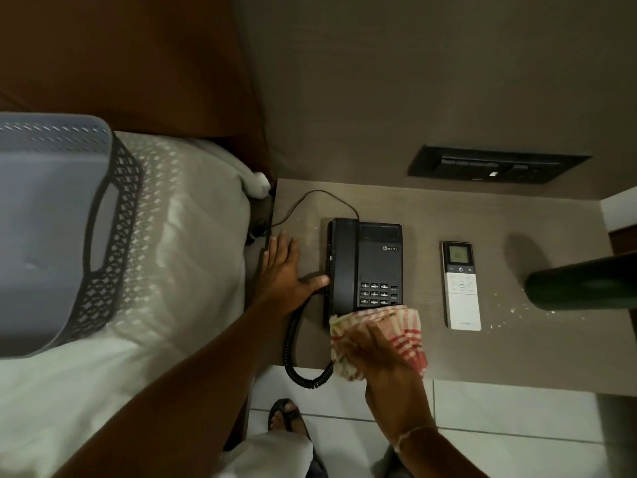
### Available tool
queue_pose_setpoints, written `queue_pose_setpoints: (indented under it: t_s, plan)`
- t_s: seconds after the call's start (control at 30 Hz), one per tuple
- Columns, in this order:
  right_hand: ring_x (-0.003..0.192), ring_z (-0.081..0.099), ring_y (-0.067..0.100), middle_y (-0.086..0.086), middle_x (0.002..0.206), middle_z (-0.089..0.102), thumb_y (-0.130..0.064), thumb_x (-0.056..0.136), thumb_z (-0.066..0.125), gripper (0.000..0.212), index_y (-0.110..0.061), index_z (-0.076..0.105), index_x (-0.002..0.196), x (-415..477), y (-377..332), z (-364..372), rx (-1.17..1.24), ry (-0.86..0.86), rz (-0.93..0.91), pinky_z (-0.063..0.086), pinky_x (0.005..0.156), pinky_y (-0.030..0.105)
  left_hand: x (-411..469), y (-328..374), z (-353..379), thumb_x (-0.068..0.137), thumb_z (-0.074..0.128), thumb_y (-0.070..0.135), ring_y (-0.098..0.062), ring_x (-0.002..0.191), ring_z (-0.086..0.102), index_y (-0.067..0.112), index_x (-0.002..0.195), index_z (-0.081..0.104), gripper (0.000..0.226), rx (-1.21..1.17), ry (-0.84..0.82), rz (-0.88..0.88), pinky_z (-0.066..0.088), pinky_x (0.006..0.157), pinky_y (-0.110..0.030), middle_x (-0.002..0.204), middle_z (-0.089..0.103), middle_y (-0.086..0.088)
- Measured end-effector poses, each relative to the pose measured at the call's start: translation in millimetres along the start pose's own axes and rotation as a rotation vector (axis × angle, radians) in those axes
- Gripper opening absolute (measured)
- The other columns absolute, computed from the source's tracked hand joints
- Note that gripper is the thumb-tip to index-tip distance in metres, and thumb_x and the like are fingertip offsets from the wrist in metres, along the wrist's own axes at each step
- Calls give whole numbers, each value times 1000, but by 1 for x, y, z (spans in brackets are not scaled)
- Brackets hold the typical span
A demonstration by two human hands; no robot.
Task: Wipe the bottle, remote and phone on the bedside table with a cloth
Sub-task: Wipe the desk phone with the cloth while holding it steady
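Observation:
A black desk phone with its handset on the left side sits on the bedside table. My left hand lies flat on the table beside it, thumb touching the handset's edge. My right hand presses a red-and-white checked cloth against the phone's near edge, just below the keypad. A white and black remote lies to the right of the phone. A dark green bottle stands at the right edge of the view, only partly in frame.
A grey perforated basket rests on the white bed at left. The phone's coiled cord hangs over the table's front edge. A switch panel is set in the wall. White crumbs lie near the bottle.

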State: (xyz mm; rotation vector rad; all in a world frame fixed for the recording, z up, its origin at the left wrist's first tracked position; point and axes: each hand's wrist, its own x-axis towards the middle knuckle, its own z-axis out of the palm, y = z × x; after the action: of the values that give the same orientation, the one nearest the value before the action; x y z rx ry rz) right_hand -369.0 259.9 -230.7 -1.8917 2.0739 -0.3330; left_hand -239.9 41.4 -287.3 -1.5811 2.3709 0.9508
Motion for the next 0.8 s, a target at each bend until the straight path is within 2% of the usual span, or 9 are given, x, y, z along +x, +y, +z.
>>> queue_pose_setpoints:
  t_s: [0.1, 0.17, 0.23, 0.33, 0.43, 0.53, 0.63, 0.73, 0.8]
  plan:
    - [90, 67, 8, -12, 108, 65, -10, 78, 68, 55, -39, 53, 122, 17, -9, -41, 335, 114, 266, 57, 82, 31, -17, 13, -1, 93, 50, 57, -26, 153, -10, 15, 158, 5, 89, -135, 41, -46, -3, 123, -45, 167, -4, -6]
    - [88, 65, -1, -14, 104, 67, -24, 88, 54, 32, -38, 59, 116, 37, -14, -72, 544, 118, 420, 58, 77, 25, -38, 30, -11, 100, 49, 38, -26, 147, 28, 16, 155, 25, 64, -407, 25, -116, 25, 119, -44, 159, 31, -3]
    - [88, 68, 7, -6, 97, 72, -11, 90, 55, 27, -25, 69, 108, 56, -18, -102, 811, 124, 518, 58, 78, 29, -63, 49, -25, 102, 47, 20, -34, 117, 61, 15, 131, 57, 31, -840, -70, -225, 51, 94, -43, 123, 65, -12]
    - [84, 68, 17, 6, 90, 72, 5, 89, 52, 22, -5, 69, 100, 86, -41, -151, 1136, 97, 506, 57, 78, 37, -106, 64, -64, 99, 49, 15, -42, 118, 60, 2, 126, 61, 33, -1265, -194, -352, 47, 105, -55, 124, 64, -24]
    - [88, 68, 2, -14, 92, 74, -4, 90, 56, 23, -21, 67, 102, 104, -78, -179, 1177, 63, 458, 55, 68, 19, -148, 66, -113, 86, 58, 23, -43, 102, 67, -5, 120, 64, 43, -1325, -189, -193, 54, 93, -51, 114, 69, -29]
    - [83, 64, -11, -31, 86, 70, -14, 90, 57, 22, -32, 64, 100, 123, -119, -192, 1242, 37, 452, 50, 58, 9, -183, 49, -166, 84, 67, 33, -35, 94, 73, 8, 116, 70, 40, -1351, -83, -122, 57, 82, -45, 106, 76, -15]
    - [88, 68, 1, -19, 94, 72, -18, 92, 57, 21, -28, 64, 109, 146, -169, -195, 1283, 40, 501, 56, 69, 18, -209, 19, -216, 84, 74, 37, -32, 98, 74, 17, 119, 70, 41, -1275, 61, -92, 61, 80, -43, 111, 76, -11]
    - [98, 63, 5, -7, 110, 68, -18, 92, 57, 25, -25, 62, 117, 168, -223, -186, 1273, 32, 492, 54, 78, 20, -225, -16, -253, 76, 83, 28, -24, 78, 76, 15, 101, 76, 29, -1168, 285, -118, 60, 62, -33, 90, 79, -9]
    - [101, 63, 18, 2, 114, 67, -22, 90, 58, 29, -18, 59, 119, 186, -254, -178, 1087, 8, 442, 55, 83, 32, -229, -41, -274, 76, 80, 22, -13, 64, 72, 15, 87, 77, 13, -1077, 423, -163, 56, 54, -26, 73, 77, -2]
